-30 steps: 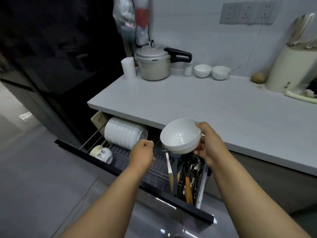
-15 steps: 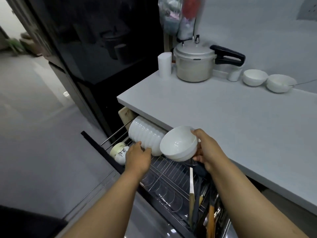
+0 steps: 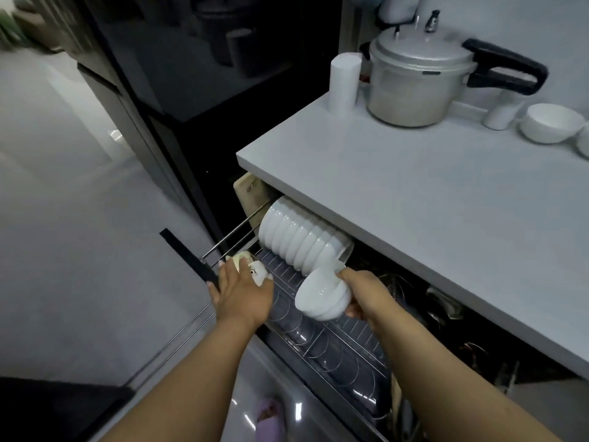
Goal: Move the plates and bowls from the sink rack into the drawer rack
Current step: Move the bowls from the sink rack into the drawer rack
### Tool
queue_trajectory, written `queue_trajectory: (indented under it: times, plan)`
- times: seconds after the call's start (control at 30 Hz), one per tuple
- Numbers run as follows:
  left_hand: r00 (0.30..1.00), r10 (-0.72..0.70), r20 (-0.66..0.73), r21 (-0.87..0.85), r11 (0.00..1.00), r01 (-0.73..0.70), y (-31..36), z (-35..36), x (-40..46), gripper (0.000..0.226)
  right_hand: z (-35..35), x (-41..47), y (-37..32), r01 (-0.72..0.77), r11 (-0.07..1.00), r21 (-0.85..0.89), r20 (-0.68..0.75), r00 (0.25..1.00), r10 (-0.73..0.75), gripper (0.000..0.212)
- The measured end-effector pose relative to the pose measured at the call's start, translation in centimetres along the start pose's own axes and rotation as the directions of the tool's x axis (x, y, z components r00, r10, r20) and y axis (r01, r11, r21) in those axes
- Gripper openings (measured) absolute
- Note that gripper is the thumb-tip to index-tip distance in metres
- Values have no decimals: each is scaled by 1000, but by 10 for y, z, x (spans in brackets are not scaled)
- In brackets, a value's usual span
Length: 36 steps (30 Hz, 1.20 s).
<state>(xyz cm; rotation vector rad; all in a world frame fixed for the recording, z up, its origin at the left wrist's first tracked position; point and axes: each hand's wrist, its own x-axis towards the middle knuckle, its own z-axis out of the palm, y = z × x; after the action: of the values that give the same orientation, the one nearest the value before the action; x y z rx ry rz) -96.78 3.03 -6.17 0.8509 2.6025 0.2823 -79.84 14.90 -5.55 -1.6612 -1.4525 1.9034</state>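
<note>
R hand (image 3: 366, 296) grips bowls (image 3: 322, 296) tilted sideways, to nest w/ bowl row (image 3: 302, 240) in drawer rack (image 3: 334, 342); L hand (image 3: 243, 293) open, flat on mug (image 3: 255, 271).

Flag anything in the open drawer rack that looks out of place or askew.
Nothing stands out. The row of white bowls stands neatly on edge in the drawer rack; the right hand holds a small bowl stack beside it, the left hand over a small cup.

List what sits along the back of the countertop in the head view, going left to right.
White cylinder → pressure cooker with its black handle pointing right → small white container → white bowl.
</note>
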Motion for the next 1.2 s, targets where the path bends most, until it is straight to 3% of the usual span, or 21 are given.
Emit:
queue_trajectory:
  times: [0.17, 0.37, 0.47, 0.67, 0.83, 0.97, 1.07, 1.2]
  plan:
    - [995, 91, 44, 111, 989, -96, -31, -10, 35, 74, 55, 35, 10, -93, 996, -13, -35, 995, 93, 20]
    - [983, 178, 48, 201, 962, -184, -59, -12, 81, 72, 115, 91, 42, -161, 986, -47, -72, 985, 157, 54]
    - [972, 226, 67, 229, 944, -235, -62, -9, 98, 70, 133, 129, 66, -211, 974, -87, -82, 975, 204, 84]
    - [945, 323, 45, 315, 893, -321, -62, 1, 128, 67, 161, 162, 71, -261, 948, -180, -139, 961, 238, 102]
    - [916, 401, 25, 311, 867, -389, -62, 5, 141, 66, 179, 170, 66, -306, 920, -243, -134, 950, 281, 102]
    - [906, 418, -63, 224, 891, -396, -66, 7, 142, 68, 192, 163, 50, -351, 920, -175, -141, 934, 329, 60]
    - [902, 400, -164, 115, 916, -385, -68, 7, 140, 73, 199, 170, 55, -359, 917, -173, -156, 929, 334, 67]
    - [905, 387, -174, 75, 922, -380, -68, 8, 140, 74, 209, 183, 67, -334, 923, -193, -144, 940, 310, 81]
